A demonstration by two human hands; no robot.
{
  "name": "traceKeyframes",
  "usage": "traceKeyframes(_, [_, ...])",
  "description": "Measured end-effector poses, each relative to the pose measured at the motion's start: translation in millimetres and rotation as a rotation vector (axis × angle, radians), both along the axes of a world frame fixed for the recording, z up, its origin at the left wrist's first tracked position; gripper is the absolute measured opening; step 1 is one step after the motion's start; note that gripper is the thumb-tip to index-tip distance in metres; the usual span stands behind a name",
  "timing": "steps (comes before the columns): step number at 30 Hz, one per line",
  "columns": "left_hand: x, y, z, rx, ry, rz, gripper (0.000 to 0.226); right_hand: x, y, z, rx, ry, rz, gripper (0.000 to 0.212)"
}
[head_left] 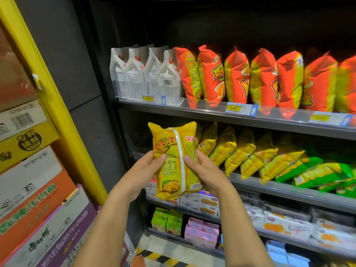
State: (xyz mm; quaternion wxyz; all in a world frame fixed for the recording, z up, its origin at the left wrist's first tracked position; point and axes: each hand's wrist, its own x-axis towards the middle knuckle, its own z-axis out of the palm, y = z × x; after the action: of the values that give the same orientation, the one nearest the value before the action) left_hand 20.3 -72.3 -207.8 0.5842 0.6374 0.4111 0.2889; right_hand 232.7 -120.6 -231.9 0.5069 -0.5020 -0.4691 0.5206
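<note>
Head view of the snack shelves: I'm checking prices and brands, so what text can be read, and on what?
"3.90": left price tag under the white packs.
"3.00": middle price tag under the orange bags.
"Ye" and "15": the held yellow bag.
"专利锁鲜": yellow carton.
Right price tag, lower packs and the bag's small print: too blurred to read.

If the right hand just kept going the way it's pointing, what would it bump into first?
Probably the leftmost of the shelved yellow bags, just behind the held bag that the right hand grips; depth is unclear.
</note>
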Motion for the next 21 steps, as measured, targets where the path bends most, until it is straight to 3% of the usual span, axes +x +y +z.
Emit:
traceKeyframes(3, [8.0,-19.3,8.7,-0.020,0.018,-0.020,0.046,1.1,-19.5,-3.0,0.010,0.073,-0.036,0.057])
traceKeyframes(6, [11.6,-31.1,15.0,-0.052,0.025,-0.052,0.064,2.9,-34.7,-9.3,0.005,0.223,-0.116,0.057])
traceKeyframes(9, [15.4,-36.4,20.0,-0.164,-0.151,0.013,0.075,3.8,-49.5,-16.2,-0.043,0.458,-0.189,0.064])
traceKeyframes(13, [21.9,-42.7,28.6,-0.337,-0.349,0.134,0.081,3.8,-65.4,-21.4,-0.078,0.665,-0.206,0.057])
traceKeyframes(17, [32.9,-53.2,34.4,-0.373,-0.345,0.110,0.076,10.1,-72.0,-24.5,-0.072,0.674,-0.215,0.061])
traceKeyframes(21, [46.6,-65.8,37.3,-0.332,-0.249,0.037,0.064,16.0,-74.8,-19.5,-0.086,0.526,-0.246,0.064])
